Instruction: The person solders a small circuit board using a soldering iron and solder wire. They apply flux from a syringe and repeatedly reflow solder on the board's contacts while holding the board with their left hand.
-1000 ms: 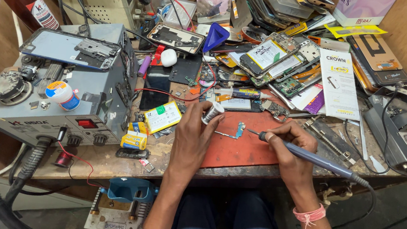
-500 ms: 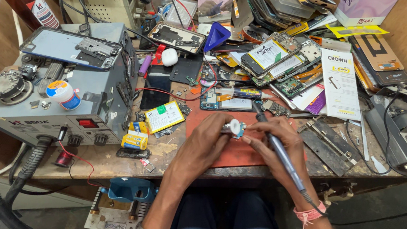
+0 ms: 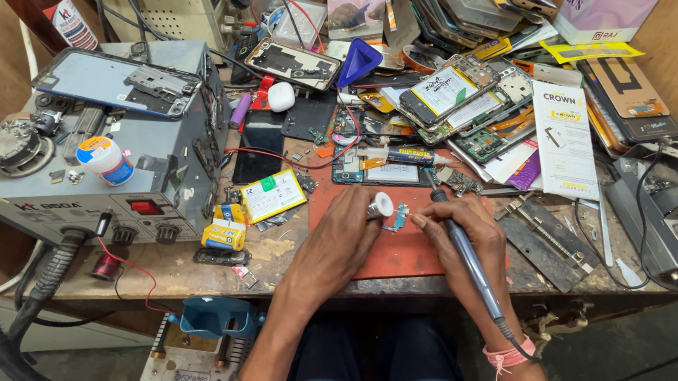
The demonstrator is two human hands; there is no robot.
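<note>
A small blue-green circuit part (image 3: 397, 218) was seen at frame centre, on the red work mat (image 3: 399, 250), between the two hands. Compared w/ the frame 1 s earlier, both hands had been brought together over it: the left hand (image 3: 346, 231), then lying flat at the mat's left edge, was now curled, w/ a small white solder spool (image 3: 380, 206) pinched betw. thumb & fingers just left of the part. The right hand (image 3: 461, 227) had been shifted left & up; the soldering iron (image 3: 465, 256), earlier laid almost level w/ its tip pointing left, was now held steeply, pen-style, fingers closed round the grip, cable trailing past a pink wristband (image 3: 505, 356) at lower right. Whether the tip touched the part could not be told.

Packages & labels: a yellow-green rectangular battery (image 3: 272, 195) was seen left of the mat, a small yellow box (image 3: 224, 235) below it. A white round tub w/ blue-orange label (image 3: 106, 160) stood on the grey rework station (image 3: 83, 182), centre left. A tall white card w/ printed diagram (image 3: 564, 138) lay upper right, a yellow strip label (image 3: 589, 50) above it, a lilac-white box (image 3: 600, 13) at the top edge. A brown bottle w/ white label (image 3: 42, 9) was leaned at upper left.

Both forearms were angled up from the bottom edge, wrists bent inward.
</note>
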